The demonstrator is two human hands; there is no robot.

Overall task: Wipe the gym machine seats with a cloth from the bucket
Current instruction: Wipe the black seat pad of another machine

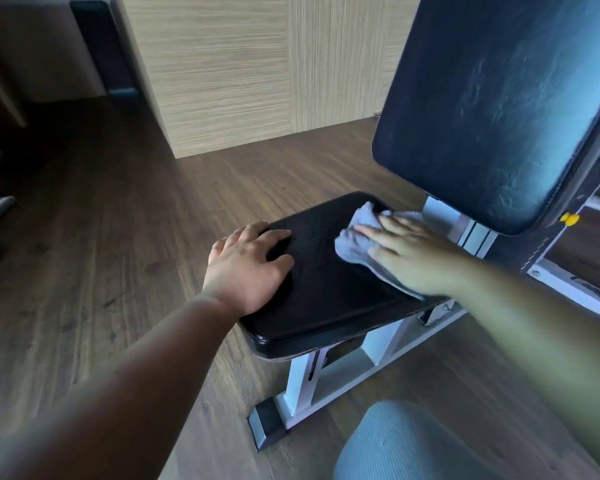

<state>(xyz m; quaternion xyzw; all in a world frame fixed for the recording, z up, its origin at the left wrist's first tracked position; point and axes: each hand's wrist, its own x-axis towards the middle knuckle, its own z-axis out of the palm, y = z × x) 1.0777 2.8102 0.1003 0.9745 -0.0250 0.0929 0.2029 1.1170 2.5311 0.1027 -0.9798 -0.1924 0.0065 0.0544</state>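
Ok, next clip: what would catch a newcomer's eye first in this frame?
Probably the right hand pressing a pale grey cloth flat on the black seat pad at centre. Next, the left hand resting open on the seat's left edge. Then the big black backrest, streaked with sheen, filling the upper right.

Left arm stretched forward, left hand (248,268) lying palm-down, fingers spread and lightly bent at the tips, thumb angled out toward the other hand. Right arm reaches across from the right side, right hand (413,256) flat, fingers straight and together, pointing left, pressing the cloth (355,242) beneath its fingertips.
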